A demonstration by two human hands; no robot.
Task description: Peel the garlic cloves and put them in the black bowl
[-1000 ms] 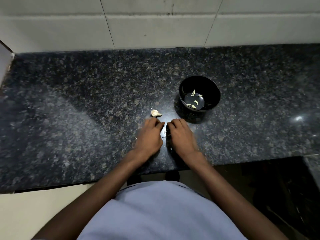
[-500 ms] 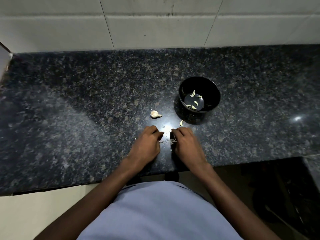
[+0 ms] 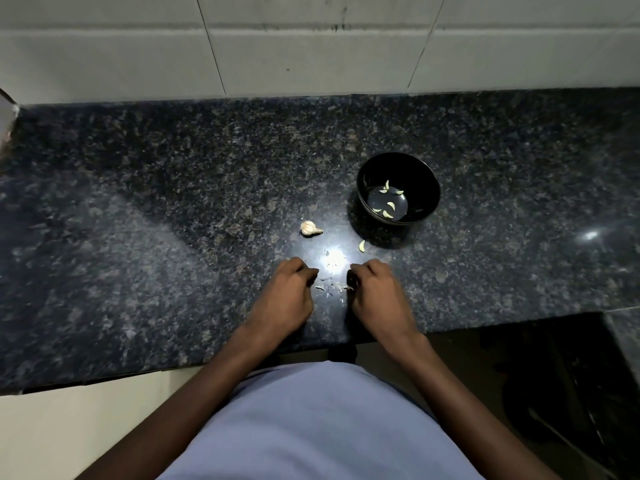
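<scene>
The black bowl [image 3: 417, 174] stands on the dark granite counter [image 3: 173, 237] and holds several peeled garlic cloves [image 3: 388, 213]. One peeled clove [image 3: 362, 245] lies loose on the counter just in front of the bowl. A small unpeeled garlic piece [image 3: 310, 228] sits to the bowl's left. My left hand [image 3: 287, 296] and my right hand [image 3: 377, 296] rest near the front edge, a little apart, fingers curled under. Thin skin scraps [image 3: 330, 287] lie between them. My right hand pinches a pale scrap at its fingertips. Nothing shows in my left hand.
A white tiled wall [image 3: 311, 57] rises behind the counter. The counter's front edge [image 3: 173, 372] runs just below my wrists. At the right, the counter steps back to a dark lower area [image 3: 554, 375].
My hands, pressed together a second ago, have drawn apart and back toward me. A peeled clove now lies in front of the bowl, and skin scraps lie between my hands.
</scene>
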